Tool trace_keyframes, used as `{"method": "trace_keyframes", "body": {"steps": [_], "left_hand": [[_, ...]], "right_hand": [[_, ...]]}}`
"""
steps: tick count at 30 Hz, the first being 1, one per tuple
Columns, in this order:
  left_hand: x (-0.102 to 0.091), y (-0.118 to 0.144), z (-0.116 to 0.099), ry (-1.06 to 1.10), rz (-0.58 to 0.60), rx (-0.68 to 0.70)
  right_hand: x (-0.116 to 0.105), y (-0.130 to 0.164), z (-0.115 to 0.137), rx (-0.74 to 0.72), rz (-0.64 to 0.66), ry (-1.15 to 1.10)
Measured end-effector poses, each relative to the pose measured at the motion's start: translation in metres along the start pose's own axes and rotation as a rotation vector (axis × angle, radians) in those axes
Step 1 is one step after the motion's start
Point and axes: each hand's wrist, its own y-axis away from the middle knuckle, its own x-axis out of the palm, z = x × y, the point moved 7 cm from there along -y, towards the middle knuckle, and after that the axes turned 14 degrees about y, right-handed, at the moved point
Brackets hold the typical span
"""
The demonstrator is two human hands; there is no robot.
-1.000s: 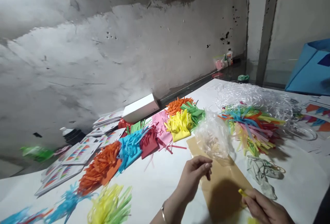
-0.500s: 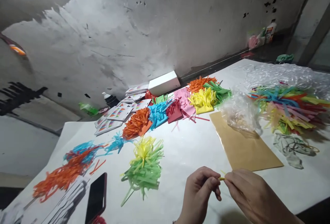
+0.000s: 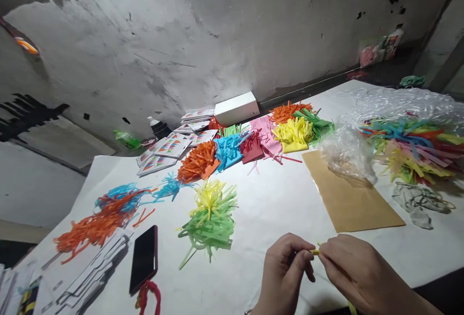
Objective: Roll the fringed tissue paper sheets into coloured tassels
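- Rough grey plaster wall (image 3: 224, 39) behind; white paper-covered desk (image 3: 261, 199) runs along it, littered with cut paper.
- Left hand (image 3: 286, 271) and right hand (image 3: 353, 271) meet at the near edge of the desk, wrists coming in from below, knuckles up, fingertips facing each other.
- Both sets of fingers are closed in a thumb-and-forefinger pinch on a thin yellow paper strip (image 3: 315, 252), one hand per end.
- The strip sits just above the desk in the small gap between the hands. Only a short bit shows, long axis roughly left-right.
- Versus half a second ago: same pinch, hands barely shifted; the view has swung slightly, so more of the phone (image 3: 144, 258) shows.
- Nearby: green-yellow paper tassel (image 3: 210, 218) to the left, brown paper sheet (image 3: 350, 199) beyond the hands, clear plastic bag (image 3: 346, 153) on its far end.
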Motion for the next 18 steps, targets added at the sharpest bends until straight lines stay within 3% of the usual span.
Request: {"method": "trace_keyframes", "body": {"steps": [5, 9, 12, 18], "left_hand": [[0.001, 0.004, -0.003, -0.233, 0.035, -0.02], [0.005, 0.007, -0.012, -0.433, 0.079, 0.092], [0.006, 0.01, -0.016, -0.46, 0.105, 0.123], [0.006, 0.01, -0.019, -0.419, 0.122, 0.072]], "right_hand": [[-0.004, 0.001, 0.004, -0.084, 0.04, 0.053], [-0.005, 0.001, 0.008, -0.116, 0.039, 0.048], [-0.005, 0.002, 0.008, -0.089, 0.032, 0.036], [0.005, 0.008, 0.001, -0.006, 0.18, -0.12]]}}
